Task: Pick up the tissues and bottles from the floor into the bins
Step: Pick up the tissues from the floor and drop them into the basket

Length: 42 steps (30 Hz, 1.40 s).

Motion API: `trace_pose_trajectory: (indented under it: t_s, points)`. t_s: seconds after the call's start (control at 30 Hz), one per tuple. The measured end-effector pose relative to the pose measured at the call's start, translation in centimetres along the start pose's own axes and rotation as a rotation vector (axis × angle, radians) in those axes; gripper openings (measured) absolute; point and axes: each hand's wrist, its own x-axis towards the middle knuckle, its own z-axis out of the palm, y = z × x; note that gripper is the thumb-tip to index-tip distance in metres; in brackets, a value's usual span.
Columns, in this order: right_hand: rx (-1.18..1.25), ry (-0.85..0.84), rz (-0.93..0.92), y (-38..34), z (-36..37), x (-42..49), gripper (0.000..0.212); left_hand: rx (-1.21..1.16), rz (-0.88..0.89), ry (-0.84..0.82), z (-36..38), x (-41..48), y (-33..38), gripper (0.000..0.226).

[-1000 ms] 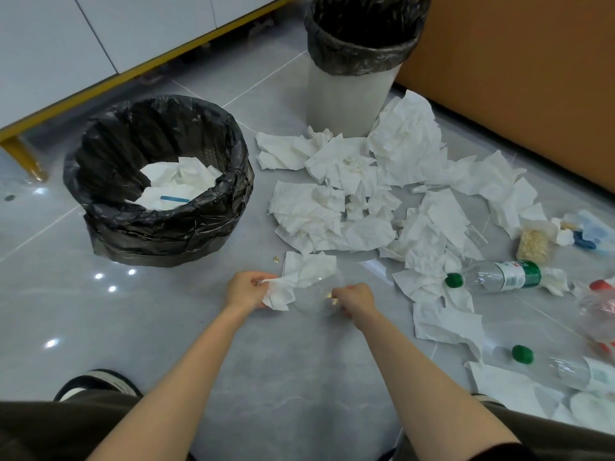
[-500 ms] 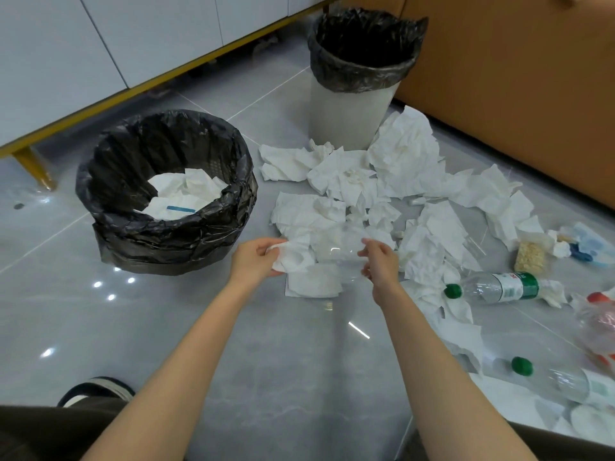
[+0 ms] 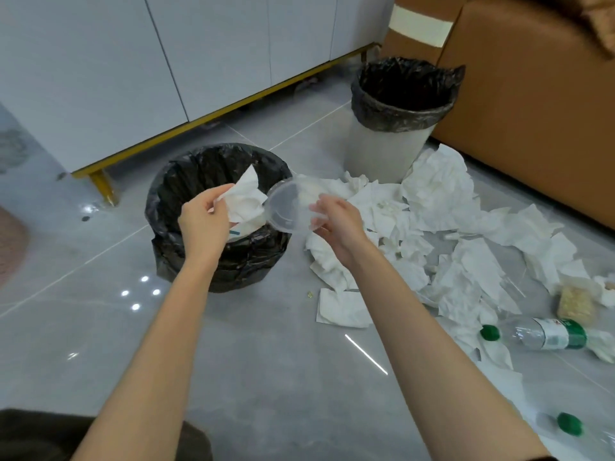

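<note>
My left hand (image 3: 202, 220) grips a crumpled white tissue (image 3: 244, 198) above the opening of the low bin lined with a black bag (image 3: 173, 197). My right hand (image 3: 336, 224) pinches a clear round plastic lid (image 3: 289, 207) beside the bin's right rim. Several white tissues (image 3: 442, 207) lie spread over the grey floor to the right. A clear bottle with a green cap and green label (image 3: 539, 334) lies among them. A second green-capped bottle (image 3: 570, 424) shows at the lower right edge.
A taller white bin with a black liner (image 3: 392, 144) stands behind the tissue pile, against an orange-brown sofa (image 3: 532, 111). White cabinets on gold legs (image 3: 100, 184) run along the back left. A pale food block (image 3: 575, 304) lies near the bottle.
Both hands rose from the floor and moved left toward the low bin, carrying the tissue and the clear lid. The view tilted upward.
</note>
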Motion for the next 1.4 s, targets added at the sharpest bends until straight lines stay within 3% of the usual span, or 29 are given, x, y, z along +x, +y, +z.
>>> trace_pose_trajectory:
  t_s: [0.07,0.13,0.2,0.33,0.4,0.57,0.77,0.83,1.03,1.13,1.27,1.4]
  points:
    - [-0.053,-0.082,0.006,-0.4,2.0,0.6,0.012,0.087,-0.012,-0.035,-0.7,0.4,-0.7,0.041]
    - [-0.163,-0.144,0.003,-0.3,3.3,1.3,0.042,0.170,-0.021,-0.125,-0.9,0.4,-1.0,0.046]
    - [-0.255,-0.176,-0.033,0.1,4.1,1.1,0.055,0.235,0.008,-0.186,-0.8,0.2,-1.1,0.048]
    - [-0.333,-0.033,-0.247,0.7,3.0,0.6,0.037,0.258,0.114,-0.213,0.2,-0.4,0.1,0.046]
    - [-0.343,0.038,-0.271,1.1,1.5,0.6,0.027,0.228,0.168,-0.200,1.1,-0.8,0.8,0.043]
    - [-0.380,0.169,-0.117,3.5,-4.9,1.0,0.025,0.121,0.250,-0.265,4.6,-2.9,1.7,0.034]
    - [-0.598,0.293,0.133,9.6,-12.2,0.5,0.033,0.204,0.173,-0.579,9.4,-7.1,-2.1,0.033]
    - [-0.702,0.263,0.150,11.8,-13.1,-0.3,0.033,0.263,0.090,-0.657,10.3,-8.3,-4.9,0.033]
    - [-1.224,-0.040,0.068,17.6,-13.9,-1.7,0.045,0.487,-0.118,-0.767,10.1,-11.0,-12.1,0.039]
    - [-1.352,-0.060,-0.032,18.7,-13.5,-2.0,0.040,0.594,-0.050,-0.800,9.8,-11.6,-13.9,0.044]
    - [-1.325,-0.086,-0.089,18.1,-12.7,-1.9,0.035,0.772,0.132,-0.805,10.3,-12.5,-14.5,0.051]
    - [-1.291,0.075,-0.210,16.0,-13.4,-0.6,0.037,0.964,0.261,-0.799,11.1,-13.3,-14.0,0.056]
